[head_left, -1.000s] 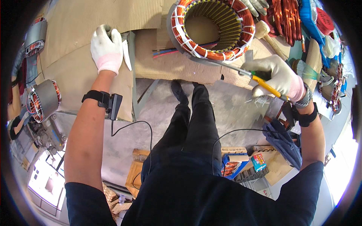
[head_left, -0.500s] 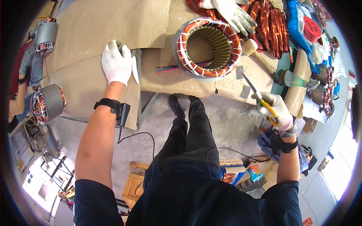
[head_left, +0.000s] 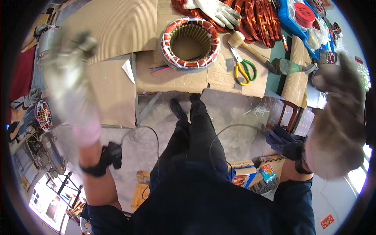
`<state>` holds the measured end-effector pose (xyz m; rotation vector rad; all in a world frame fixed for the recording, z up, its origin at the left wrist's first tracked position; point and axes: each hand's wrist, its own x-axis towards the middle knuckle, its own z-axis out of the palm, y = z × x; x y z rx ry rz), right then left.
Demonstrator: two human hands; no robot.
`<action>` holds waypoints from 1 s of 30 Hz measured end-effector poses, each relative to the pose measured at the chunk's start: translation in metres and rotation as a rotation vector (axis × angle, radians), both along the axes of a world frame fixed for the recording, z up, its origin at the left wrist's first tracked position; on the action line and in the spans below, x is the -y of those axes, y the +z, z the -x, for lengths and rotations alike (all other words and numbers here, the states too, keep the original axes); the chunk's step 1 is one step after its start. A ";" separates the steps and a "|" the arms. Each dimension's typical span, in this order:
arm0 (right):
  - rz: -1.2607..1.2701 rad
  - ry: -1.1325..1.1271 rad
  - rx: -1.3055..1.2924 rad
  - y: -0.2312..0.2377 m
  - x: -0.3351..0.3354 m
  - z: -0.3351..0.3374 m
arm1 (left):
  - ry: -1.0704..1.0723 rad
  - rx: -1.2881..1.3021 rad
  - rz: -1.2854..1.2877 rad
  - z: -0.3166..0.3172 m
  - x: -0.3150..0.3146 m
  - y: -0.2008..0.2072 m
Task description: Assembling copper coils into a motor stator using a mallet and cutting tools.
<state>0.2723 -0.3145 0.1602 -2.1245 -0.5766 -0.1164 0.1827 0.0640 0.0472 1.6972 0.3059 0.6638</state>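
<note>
My left hand [head_left: 74,82], in a pale work glove, is raised over the cardboard on the left, smeared by motion. At the far right my gloved right hand [head_left: 337,117] is raised close to the camera, also blurred. The fingers of both are too smeared to read. A pair of scissors [head_left: 236,55], with one yellow and one green handle, lies on the cardboard, apart from both hands. Left of it stands a motor stator [head_left: 213,43], its copper windings bound with white lacing. A folded white paper piece [head_left: 128,71] lies nearer my left hand.
A mallet [head_left: 254,52] lies beside the scissors. Behind are a loose glove [head_left: 217,11], copper wire coils [head_left: 258,23] and a blue crate [head_left: 290,23] holding a red spool [head_left: 304,15]. A green bottle [head_left: 289,66] lies on a cardboard roll [head_left: 296,80]. Another person's gloved hand [head_left: 33,95] shows at left.
My right hand has let go of the scissors, which now lie on the cardboard, and has moved up and right. My left hand has lifted off the cardboard and moved left. The view has shifted.
</note>
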 end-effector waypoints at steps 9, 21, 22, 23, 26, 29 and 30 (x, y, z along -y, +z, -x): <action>-0.214 0.325 0.093 0.031 -0.020 0.012 | -0.115 0.049 0.352 0.038 -0.004 0.080; -0.156 0.190 0.120 0.023 -0.044 0.002 | -0.243 0.084 0.258 0.046 -0.030 0.084; -0.158 0.185 0.121 0.025 -0.044 0.008 | -0.247 0.085 0.244 0.037 0.003 0.091; -0.161 0.179 0.122 0.031 -0.041 0.013 | -0.251 0.087 0.230 0.039 -0.004 0.094; -0.173 0.171 0.126 0.030 -0.044 0.014 | -0.256 0.092 0.180 0.052 -0.016 0.105; -0.132 0.108 0.141 0.025 -0.046 0.013 | -0.318 0.110 0.181 0.034 0.021 0.101; -0.131 0.100 0.143 0.026 -0.048 0.012 | -0.325 0.112 0.170 0.032 0.022 0.103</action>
